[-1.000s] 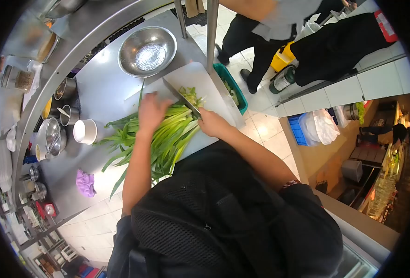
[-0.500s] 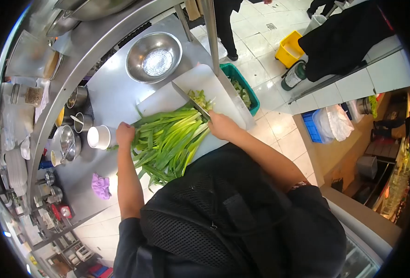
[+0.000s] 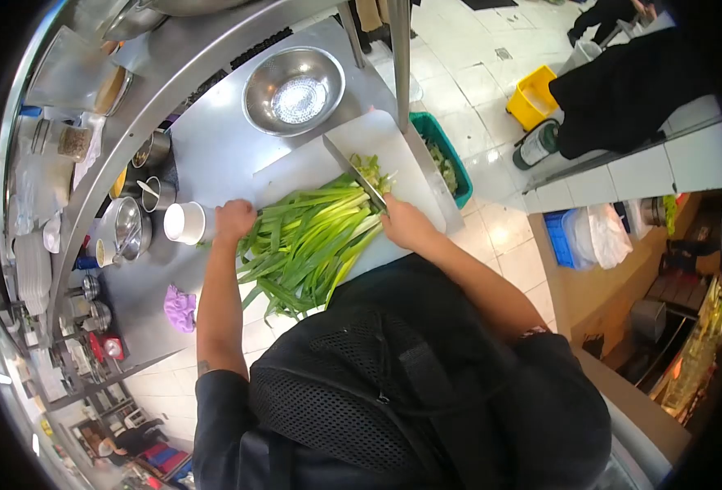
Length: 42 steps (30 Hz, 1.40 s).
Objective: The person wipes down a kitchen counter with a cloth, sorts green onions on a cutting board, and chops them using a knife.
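Note:
A bunch of green onions lies across a white cutting board, long green leaves toward the left and pale root ends toward the upper right. My right hand grips a kitchen knife, its blade resting over the root ends. Cut pieces sit beyond the blade. At the leaf tips, my left hand is closed with its knuckles up. A bit of green shows beside it, but what its fingers hold is hidden. White tubs stand just left of that hand.
Behind the board is a steel bowl. A green crate with vegetable scraps stands past the board's right end. Metal pots line the left side; a purple cloth lies nearer. A steel post rises at the table's back corner.
The view has shifted slightly, so most things appear farther right and higher. My left hand has turned a little over the leaf tips. The knife keeps its place on the root ends.

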{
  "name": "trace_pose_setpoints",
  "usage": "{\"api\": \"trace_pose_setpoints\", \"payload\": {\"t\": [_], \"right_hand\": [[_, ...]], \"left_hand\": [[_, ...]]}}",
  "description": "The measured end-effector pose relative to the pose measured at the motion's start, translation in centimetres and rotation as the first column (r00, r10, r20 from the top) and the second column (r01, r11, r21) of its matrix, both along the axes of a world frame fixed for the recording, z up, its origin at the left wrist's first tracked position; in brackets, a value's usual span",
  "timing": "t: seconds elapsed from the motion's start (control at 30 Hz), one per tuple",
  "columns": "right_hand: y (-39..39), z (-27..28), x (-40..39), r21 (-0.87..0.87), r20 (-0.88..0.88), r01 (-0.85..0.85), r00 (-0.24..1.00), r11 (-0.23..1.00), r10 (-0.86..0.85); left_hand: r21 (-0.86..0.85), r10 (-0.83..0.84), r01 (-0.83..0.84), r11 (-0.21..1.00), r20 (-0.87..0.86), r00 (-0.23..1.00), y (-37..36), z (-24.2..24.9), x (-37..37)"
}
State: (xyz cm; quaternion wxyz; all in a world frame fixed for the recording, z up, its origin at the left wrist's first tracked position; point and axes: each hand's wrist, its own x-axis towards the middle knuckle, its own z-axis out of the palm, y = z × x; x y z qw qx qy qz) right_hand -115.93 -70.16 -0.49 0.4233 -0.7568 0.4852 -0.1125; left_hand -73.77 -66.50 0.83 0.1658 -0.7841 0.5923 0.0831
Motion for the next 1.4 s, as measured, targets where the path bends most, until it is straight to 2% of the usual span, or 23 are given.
{"api": "trace_pose_setpoints", "payload": {"t": [0.03,0.07,0.1,0.13,0.27,0.37,0.43,0.47,0.53,0.57,0.63,0.67,0.73,0.87,0.97,1.0,1.03,1.07,1.1,1.17,1.3,1.37,1.4], "right_hand": [[0.1,-0.4,0.1,0.011,0.002,0.007,1.0,1.0,-0.007],[-0.1,-0.7,0.2,-0.017,0.01,0.0,1.0,1.0,0.0],[0.0,-0.8,0.0,-0.046,0.012,-0.011,1.0,0.999,0.011],[0.2,-0.9,-0.2,-0.044,-0.001,-0.016,1.0,0.999,0.016],[-0.1,-0.5,0.1,-0.057,-0.008,-0.012,1.0,0.998,0.012],[0.3,-0.3,0.1,-0.043,-0.018,-0.009,1.0,0.999,0.008],[0.2,-0.3,0.0,-0.055,-0.034,-0.024,0.999,0.998,0.022],[0.3,-0.4,0.0,-0.074,-0.025,-0.015,1.0,0.997,0.013],[0.3,-0.8,0.2,-0.097,-0.014,-0.006,1.0,0.995,0.005],[0.3,-1.1,0.3,-0.096,-0.015,0.0,1.0,0.995,-0.001],[0.4,-1.2,0.2,-0.092,-0.023,0.002,1.0,0.996,-0.004],[0.4,-0.8,0.3,-0.086,-0.029,-0.004,1.0,0.996,0.002],[0.4,-0.7,0.3,-0.08,-0.034,-0.007,0.999,0.997,0.004],[0.4,-0.7,0.3,-0.093,-0.023,-0.001,1.0,0.996,-0.001],[0.4,-0.5,0.2,-0.072,-0.029,0.0,1.0,0.997,-0.002],[0.4,-0.4,0.2,-0.066,-0.026,-0.001,1.0,0.998,-0.001],[0.5,-0.5,0.1,-0.064,-0.028,-0.004,1.0,0.998,0.002],[0.4,-0.6,0.1,-0.062,-0.037,-0.007,0.999,0.998,0.005],[0.3,-0.6,0.2,-0.062,-0.043,-0.014,0.999,0.998,0.011],[0.2,-0.5,0.2,-0.053,-0.039,-0.007,0.999,0.999,0.005],[0.3,-0.2,0.3,0.006,-0.051,0.011,0.999,1.0,-0.01],[0.3,-0.1,0.1,-0.009,-0.036,0.012,0.999,1.0,-0.012],[0.3,-0.1,0.1,-0.033,-0.016,-0.015,1.0,0.999,0.015]], "left_hand": [[0.011,-0.007,0.007,1.0,0.002,1.0,-0.1,-0.8,0.1],[-0.241,0.0,-0.063,0.968,-0.253,0.968,-1.0,-1.6,0.1],[-0.449,-0.056,-0.197,0.872,-0.49,0.87,-1.7,-2.1,-0.4],[-0.377,-0.057,-0.181,0.909,-0.541,0.839,-2.2,-2.5,-0.6],[-0.462,-0.118,-0.103,0.881,-0.427,0.897,-2.3,-3.8,-1.5],[-0.62,0.067,-0.261,0.74,-0.318,0.946,-1.6,-2.6,-4.5],[-0.48,0.1,-0.344,0.807,-0.463,0.881,-1.5,-2.2,-3.5],[-0.482,0.097,-0.345,0.805,-0.466,0.879,-1.8,-3.4,-1.7],[-0.341,-0.085,-0.044,0.939,-0.355,0.931,-2.4,-7.5,2.9],[-0.343,-0.086,-0.045,0.938,-0.356,0.93,-2.5,-6.8,2.1],[-0.284,0.021,-0.056,0.957,-0.123,0.992,-2.6,-4.1,-1.3],[-0.284,0.023,-0.059,0.957,-0.126,0.992,-2.8,-3.4,-2.2],[-0.614,0.171,-0.349,0.708,-0.33,0.928,-3.6,-2.5,-2.9],[-0.626,0.148,-0.335,0.704,-0.332,0.931,-3.8,-0.7,-1.5],[-0.487,0.112,-0.358,0.797,-0.463,0.879,-4.4,-0.3,0.3],[-0.299,0.179,-0.67,0.679,-0.819,0.546,-5.2,0.0,1.2],[0.017,0.158,-0.842,0.539,-0.984,0.082,-5.7,0.5,1.4],[0.085,0.12,-0.878,0.471,-0.992,-0.032,-5.8,1.0,1.5],[0.083,0.118,-0.883,0.463,-0.993,-0.032,-5.6,1.7,1.6],[0.211,0.022,-0.809,0.549,-0.971,-0.239,-5.0,3.5,2.1],[0.218,-0.025,-0.752,0.622,-0.955,-0.297,-3.8,5.2,-0.5],[0.045,-0.061,-0.696,0.717,-0.99,-0.127,-4.4,6.6,-6.2],[-0.116,-0.056,-0.604,0.789,-0.992,0.117,-5.0,8.5,-10.8]]}}
